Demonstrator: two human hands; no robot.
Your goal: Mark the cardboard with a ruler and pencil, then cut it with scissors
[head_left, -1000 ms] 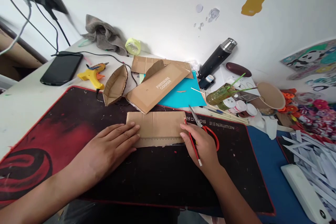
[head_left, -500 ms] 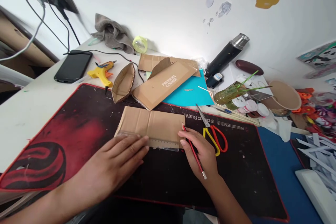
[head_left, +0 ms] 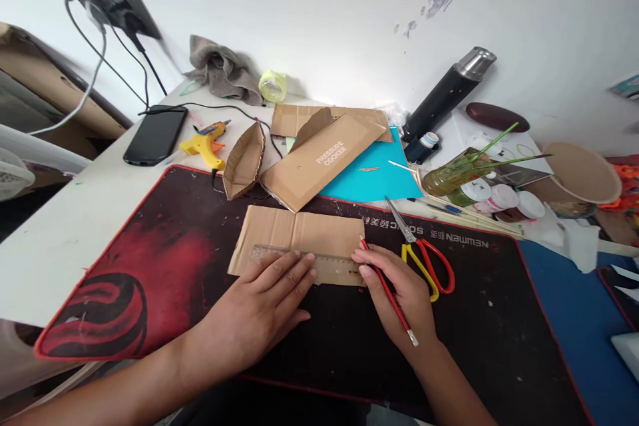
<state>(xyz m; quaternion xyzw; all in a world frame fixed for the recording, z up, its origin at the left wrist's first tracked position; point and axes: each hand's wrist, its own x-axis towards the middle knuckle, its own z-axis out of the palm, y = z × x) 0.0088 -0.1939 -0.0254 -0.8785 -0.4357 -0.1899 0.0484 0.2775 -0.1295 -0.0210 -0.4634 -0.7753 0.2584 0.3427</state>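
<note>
Clear plastic ruler (head_left: 332,263) lies across plain cardboard piece (head_left: 327,233) on dark mat (head_left: 349,343). Half a second ago it seemed to overhang the near edge; now sits further in, bare strip showing below and at left. Likely being realigned; no pencil line discernible. Left hand (head_left: 264,306) flat, fingers together, pressing ruler's left part. Right hand (head_left: 407,286) pinches red pencil (head_left: 387,288), fingertips at ruler's right end, contact unclear. Scissors (head_left: 409,234) just beside; glue gun (head_left: 204,146) on pale surface (head_left: 90,219) beyond.

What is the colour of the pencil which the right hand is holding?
The pencil is mostly red; the head view shows it best.
</note>
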